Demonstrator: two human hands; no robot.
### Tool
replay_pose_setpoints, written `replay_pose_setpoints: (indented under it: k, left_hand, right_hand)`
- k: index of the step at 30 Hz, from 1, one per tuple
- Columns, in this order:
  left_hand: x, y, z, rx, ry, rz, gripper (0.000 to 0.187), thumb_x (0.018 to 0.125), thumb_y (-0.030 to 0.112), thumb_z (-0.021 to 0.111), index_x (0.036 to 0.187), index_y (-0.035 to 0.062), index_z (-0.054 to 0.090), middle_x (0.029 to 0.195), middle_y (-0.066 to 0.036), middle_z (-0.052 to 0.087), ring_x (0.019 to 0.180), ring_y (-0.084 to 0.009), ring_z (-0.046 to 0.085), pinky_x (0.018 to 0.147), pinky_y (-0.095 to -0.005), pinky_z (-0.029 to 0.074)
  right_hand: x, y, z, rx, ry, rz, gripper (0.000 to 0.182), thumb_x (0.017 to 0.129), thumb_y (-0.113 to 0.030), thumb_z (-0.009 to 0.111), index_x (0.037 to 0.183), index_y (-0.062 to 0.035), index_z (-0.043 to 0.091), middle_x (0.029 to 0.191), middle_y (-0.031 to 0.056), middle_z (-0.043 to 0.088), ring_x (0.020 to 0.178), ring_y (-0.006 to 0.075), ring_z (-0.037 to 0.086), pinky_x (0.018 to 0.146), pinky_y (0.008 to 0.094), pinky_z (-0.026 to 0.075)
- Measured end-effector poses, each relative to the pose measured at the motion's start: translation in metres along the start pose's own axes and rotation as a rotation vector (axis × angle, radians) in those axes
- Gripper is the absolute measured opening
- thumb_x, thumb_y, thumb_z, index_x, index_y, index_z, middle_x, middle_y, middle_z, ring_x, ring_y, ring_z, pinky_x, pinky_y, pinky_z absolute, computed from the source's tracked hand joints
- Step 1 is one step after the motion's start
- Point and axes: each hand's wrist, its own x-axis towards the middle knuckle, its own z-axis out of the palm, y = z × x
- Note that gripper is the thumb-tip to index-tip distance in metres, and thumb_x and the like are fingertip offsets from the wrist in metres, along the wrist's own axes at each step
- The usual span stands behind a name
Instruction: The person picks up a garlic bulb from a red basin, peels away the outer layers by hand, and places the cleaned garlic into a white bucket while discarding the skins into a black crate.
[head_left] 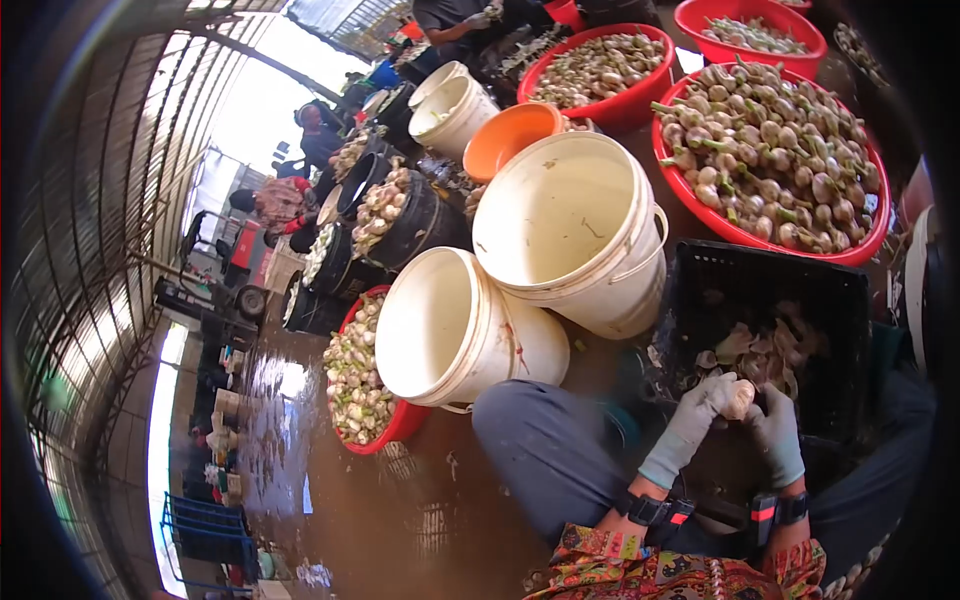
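Note:
My left hand (700,412), in a pale work glove, is closed around a garlic bulb (738,399). Beside the bulb is my right hand (776,430), gloved too, its fingers curled; whatever they hold is hidden from me. Both hands are above the near edge of a black plastic crate (700,300), where garlic skins and trimmings (765,350) lie. A red tub (872,240) heaped with garlic bulbs (770,150) stands beyond the crate.
Two white buckets (640,290) (480,380) stand left of the crate, by an orange bucket (512,140). More red tubs of garlic (600,70) (360,375) surround them. Co-workers (318,135) (285,203) are farther back near a red vehicle (248,258). The floor (400,520) looks wet.

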Motion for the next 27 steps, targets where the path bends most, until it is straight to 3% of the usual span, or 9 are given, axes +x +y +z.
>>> replay_pose_setpoints:
  k: [2,4,6,9,11,15,20,23,27]
  left_hand:
    - [0.005,-0.011,0.0,0.749,0.181,0.434,0.051,0.091,0.042,0.061,0.124,0.0032,0.057,0.107,-0.006,0.063,0.094,-0.0121,0.06,0.082,-0.0261,0.048]
    - [0.003,0.009,0.005,0.385,0.017,0.03,0.047,0.09,0.031,0.064,0.122,-0.0022,0.056,0.108,-0.008,0.062,0.101,-0.0143,0.058,0.092,-0.0278,0.045]
    - [0.001,0.013,0.003,0.123,-0.075,0.066,0.042,0.092,0.025,0.063,0.122,-0.0029,0.056,0.113,-0.008,0.061,0.105,-0.0132,0.056,0.095,-0.0276,0.044]
    - [-0.002,0.014,0.002,-0.116,-0.096,0.208,0.039,0.093,0.022,0.061,0.124,-0.0019,0.055,0.116,-0.006,0.06,0.106,-0.0125,0.055,0.096,-0.0272,0.043]
    - [0.001,0.009,-0.001,0.303,0.005,0.28,0.038,0.094,0.026,0.06,0.122,0.0004,0.056,0.113,-0.005,0.06,0.106,-0.0126,0.054,0.095,-0.027,0.043]
    - [0.001,0.007,-0.003,0.08,0.065,0.095,0.031,0.092,0.022,0.063,0.112,-0.0017,0.061,0.103,-0.005,0.065,0.094,-0.0128,0.06,0.089,-0.0274,0.047]
    - [0.01,0.013,0.005,-0.046,0.042,0.018,0.031,0.09,0.019,0.065,0.112,-0.0024,0.06,0.106,-0.012,0.065,0.097,-0.018,0.061,0.09,-0.0307,0.048]
    - [0.01,0.004,0.005,-0.216,0.029,-0.01,0.039,0.091,0.023,0.064,0.118,-0.0047,0.056,0.11,-0.014,0.063,0.099,-0.0198,0.061,0.091,-0.033,0.049]
    - [0.007,0.006,-0.007,-0.568,-0.056,0.05,0.044,0.096,0.027,0.056,0.13,-0.0005,0.05,0.12,-0.019,0.058,0.104,-0.0273,0.058,0.09,-0.0427,0.049]
  right_hand:
    - [-0.007,-0.007,0.001,-0.248,0.06,-0.112,0.013,0.079,-0.006,0.056,0.084,0.0045,0.051,0.071,0.0191,0.052,0.065,0.0221,0.048,0.061,0.0373,0.041]
    - [-0.011,-0.022,0.004,0.191,-0.044,0.104,0.014,0.083,-0.008,0.056,0.093,0.0025,0.058,0.076,0.0076,0.059,0.068,0.0173,0.054,0.063,0.0309,0.044]
    - [-0.01,-0.004,0.006,0.768,-0.202,0.295,0.023,0.086,-0.015,0.058,0.103,0.0003,0.061,0.082,0.0012,0.061,0.072,0.0112,0.056,0.063,0.0261,0.045]
    - [-0.004,-0.016,-0.005,0.957,-0.267,0.407,0.03,0.087,-0.021,0.059,0.109,-0.0012,0.061,0.088,0.0003,0.062,0.078,0.0071,0.056,0.066,0.0233,0.045]
    - [-0.001,-0.013,-0.001,0.754,-0.176,0.227,0.031,0.089,-0.025,0.058,0.108,-0.0022,0.061,0.093,-0.0006,0.062,0.075,0.0061,0.057,0.064,0.0203,0.045]
    - [0.004,-0.004,0.004,0.991,-0.088,0.391,0.022,0.094,-0.021,0.055,0.106,-0.0046,0.062,0.094,0.0013,0.065,0.078,0.0082,0.061,0.064,0.0221,0.048]
    - [0.008,-0.001,0.014,0.233,0.095,-0.02,0.029,0.091,-0.023,0.059,0.102,0.0041,0.056,0.088,0.0198,0.063,0.083,0.0343,0.062,0.074,0.039,0.048]
    - [0.017,0.017,0.011,0.174,0.205,0.162,0.025,0.09,-0.021,0.059,0.098,0.0022,0.055,0.086,0.0239,0.062,0.083,0.0413,0.061,0.072,0.0433,0.048]
    - [0.032,0.054,-0.004,0.026,0.439,0.403,0.026,0.088,-0.025,0.062,0.098,-0.001,0.056,0.084,0.0234,0.062,0.083,0.0405,0.062,0.069,0.0444,0.048]
